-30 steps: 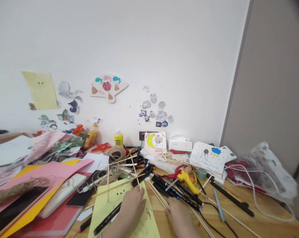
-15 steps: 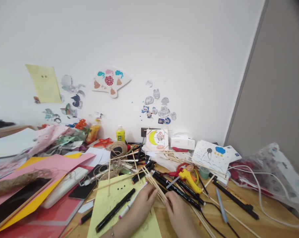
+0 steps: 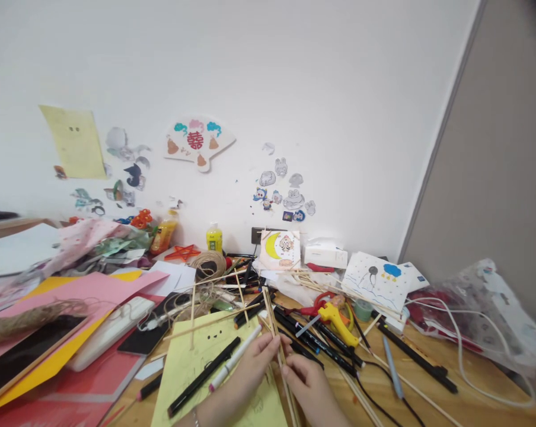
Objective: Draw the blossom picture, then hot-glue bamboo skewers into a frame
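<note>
Several thin wooden sticks (image 3: pixel 270 311) lie bunched together between my hands, tilted up and away from me. My left hand (image 3: pixel 259 362) is closed around their middle, thumb on top. Lower down, my right hand (image 3: pixel 307 379) grips the same bundle between thumb and fingers. Beneath my left wrist is a yellow sheet (image 3: pixel 170 379) with faint pencil lines and dark dots. A black marker (image 3: pixel 203 376) and a white marker (image 3: pixel 236 356) rest on it. Just beyond the sheet, a frame of crossed sticks (image 3: pixel 193 314) stands partly over the paper.
A yellow glue gun (image 3: pixel 337 323) and red-handled scissors (image 3: pixel 316 305) lie right of centre among black markers (image 3: pixel 334 356). A white cable (image 3: pixel 461 350) loops at the right. Pink paper (image 3: pixel 103 290), a phone (image 3: pixel 32 356) and a twine ball (image 3: pixel 208 264) are leftward.
My hands have lifted the sticks slightly and turned them steeper. My left fingers now wrap under the bundle, and my right hand has shifted left against it.
</note>
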Tool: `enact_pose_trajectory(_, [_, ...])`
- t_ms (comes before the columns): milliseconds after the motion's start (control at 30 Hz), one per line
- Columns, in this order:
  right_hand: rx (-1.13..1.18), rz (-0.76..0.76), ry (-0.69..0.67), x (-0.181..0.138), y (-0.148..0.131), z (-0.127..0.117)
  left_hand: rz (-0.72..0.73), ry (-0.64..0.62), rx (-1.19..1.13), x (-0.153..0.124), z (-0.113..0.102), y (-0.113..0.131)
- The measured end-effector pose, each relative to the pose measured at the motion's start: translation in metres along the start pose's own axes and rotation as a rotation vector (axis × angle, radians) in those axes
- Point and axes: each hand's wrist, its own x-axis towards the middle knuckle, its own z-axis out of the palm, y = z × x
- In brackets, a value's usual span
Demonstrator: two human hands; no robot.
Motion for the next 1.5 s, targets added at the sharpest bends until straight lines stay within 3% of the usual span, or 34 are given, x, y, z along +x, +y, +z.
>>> enact_pose_trajectory(367, [0.0, 0.022, 0.005, -0.002, 0.001, 0.002, -0.019, 0.011, 0.001, -0.005, -0.002, 0.004])
enact_pose_trajectory(667, [0.166, 0.13, -0.099, -0.007, 0.0, 0.005, 0.007, 0.201, -0.115, 0.01, -0.016, 0.005])
enact_pose_trajectory(967, [0.136, 0.121, -0.158, -0.011, -0.001, 0.006, 0.068, 0.353, -0.125, 0.016, -0.035, 0.015])
enact_pose_trajectory(1300, [0.079, 0.132, -0.085, -0.008, -0.002, 0.007, -0.056, 0.133, -0.106, 0.015, -0.02, -0.003])
enact_pose_trajectory(1500, [-0.035, 0.151, -0.056, -0.006, -0.007, -0.003, -0.073, 0.091, -0.076, 0.017, -0.022, -0.005])
